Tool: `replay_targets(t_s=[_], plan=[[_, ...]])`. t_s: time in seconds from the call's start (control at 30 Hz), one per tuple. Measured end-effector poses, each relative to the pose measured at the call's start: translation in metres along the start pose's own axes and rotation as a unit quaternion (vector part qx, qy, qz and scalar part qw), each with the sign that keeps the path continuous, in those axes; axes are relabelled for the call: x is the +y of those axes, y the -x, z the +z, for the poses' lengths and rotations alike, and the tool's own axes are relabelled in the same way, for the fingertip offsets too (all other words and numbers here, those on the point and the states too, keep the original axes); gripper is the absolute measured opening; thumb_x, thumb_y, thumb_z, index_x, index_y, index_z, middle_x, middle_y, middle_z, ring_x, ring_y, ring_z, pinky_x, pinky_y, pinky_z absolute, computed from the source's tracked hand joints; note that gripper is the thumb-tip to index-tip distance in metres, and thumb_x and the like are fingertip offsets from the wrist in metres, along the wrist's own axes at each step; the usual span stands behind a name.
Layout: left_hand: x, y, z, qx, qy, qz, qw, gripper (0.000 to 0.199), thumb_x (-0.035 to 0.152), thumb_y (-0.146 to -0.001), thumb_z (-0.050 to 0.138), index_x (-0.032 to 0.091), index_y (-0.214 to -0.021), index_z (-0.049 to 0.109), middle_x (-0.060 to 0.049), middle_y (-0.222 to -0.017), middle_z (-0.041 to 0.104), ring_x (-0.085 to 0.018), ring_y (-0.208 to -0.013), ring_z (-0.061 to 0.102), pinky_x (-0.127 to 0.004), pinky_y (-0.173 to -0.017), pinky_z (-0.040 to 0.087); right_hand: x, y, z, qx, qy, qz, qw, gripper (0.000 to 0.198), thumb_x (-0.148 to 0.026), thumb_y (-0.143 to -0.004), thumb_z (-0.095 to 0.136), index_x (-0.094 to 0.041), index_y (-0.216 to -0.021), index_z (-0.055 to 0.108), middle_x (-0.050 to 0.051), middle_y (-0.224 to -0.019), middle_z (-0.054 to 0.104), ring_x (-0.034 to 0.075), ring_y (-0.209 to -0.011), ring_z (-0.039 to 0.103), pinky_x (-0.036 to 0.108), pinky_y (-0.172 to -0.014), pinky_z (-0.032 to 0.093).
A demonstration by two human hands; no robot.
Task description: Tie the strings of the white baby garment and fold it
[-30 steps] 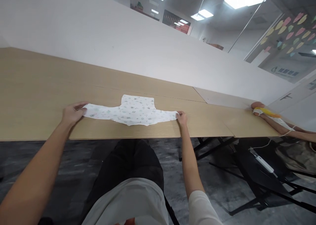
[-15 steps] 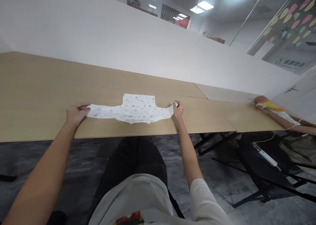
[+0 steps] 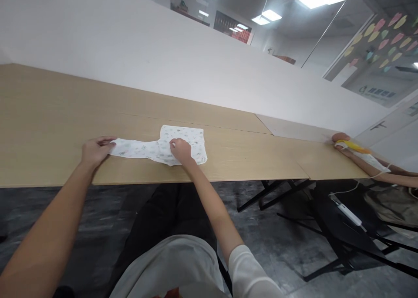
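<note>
A small white baby shirt (image 3: 197,147) with a tiny printed pattern lies flat on the table in front of me. Its left sleeve stretches out sideways, and my left hand (image 3: 95,152) pinches the end of that sleeve between thumb and fingers. The other sleeve is folded in across the shirt's body. My right hand (image 3: 181,150) rests over the middle of the body with fingers curled on the folded-in sleeve, whose end is mostly hidden under the hand.
The long wooden table (image 3: 58,115) runs along a white wall (image 3: 130,49). At the far right, another person's arms (image 3: 362,163) reach over the table with a yellow and white cloth (image 3: 354,146). Black folding chairs (image 3: 336,228) stand below, with a white power strip (image 3: 349,213).
My right hand has moved left, carrying the right sleeve in over the shirt's body. My left hand still pinches the left sleeve end.
</note>
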State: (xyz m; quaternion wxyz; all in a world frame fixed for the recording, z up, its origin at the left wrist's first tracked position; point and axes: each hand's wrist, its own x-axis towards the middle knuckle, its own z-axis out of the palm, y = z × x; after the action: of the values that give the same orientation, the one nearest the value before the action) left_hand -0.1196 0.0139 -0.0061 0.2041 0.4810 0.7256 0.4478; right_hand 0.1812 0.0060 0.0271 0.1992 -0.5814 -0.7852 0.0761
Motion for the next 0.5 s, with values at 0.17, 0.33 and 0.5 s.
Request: replay_targets(t_s=[0.17,0.33,0.5], plan=[[-0.008,-0.005,0.0,-0.01,-0.009,0.008,1.0,0.046,0.024,-0.076,0.066,0.01,-0.119,0.074,-0.005,-0.089,0.075,-0.016,-0.074,0.058,-0.025,-0.074,0.049,0.0,0.004,0.017,-0.035,0.08,-0.033,0.996,0.032,-0.016,-0.099,0.045,-0.02,-0.118,0.07,0.009,-0.123,0.07,0.023,-0.108,0.068,0.03,-0.083,0.054],[-0.005,-0.004,0.0,-0.011,-0.015,-0.001,1.0,0.046,0.024,-0.077,0.065,0.009,-0.12,0.074,-0.005,-0.088,0.075,-0.016,-0.074,0.058,-0.024,-0.071,0.047,0.0,0.004,0.019,-0.027,0.055,-0.028,0.998,0.036,-0.016,-0.099,0.045,-0.022,-0.13,0.063,0.007,-0.129,0.069,0.022,-0.111,0.067,0.03,-0.086,0.054],[0.001,0.0,0.0,-0.016,-0.007,0.002,1.0,0.046,0.022,-0.078,0.064,0.008,-0.121,0.073,-0.008,-0.095,0.076,-0.016,-0.079,0.06,-0.025,-0.076,0.049,0.002,0.005,0.017,-0.03,-0.014,0.013,0.999,0.041,-0.024,-0.098,0.054,-0.022,-0.139,0.055,0.004,-0.117,0.074,0.021,-0.11,0.068,0.03,-0.09,0.053]])
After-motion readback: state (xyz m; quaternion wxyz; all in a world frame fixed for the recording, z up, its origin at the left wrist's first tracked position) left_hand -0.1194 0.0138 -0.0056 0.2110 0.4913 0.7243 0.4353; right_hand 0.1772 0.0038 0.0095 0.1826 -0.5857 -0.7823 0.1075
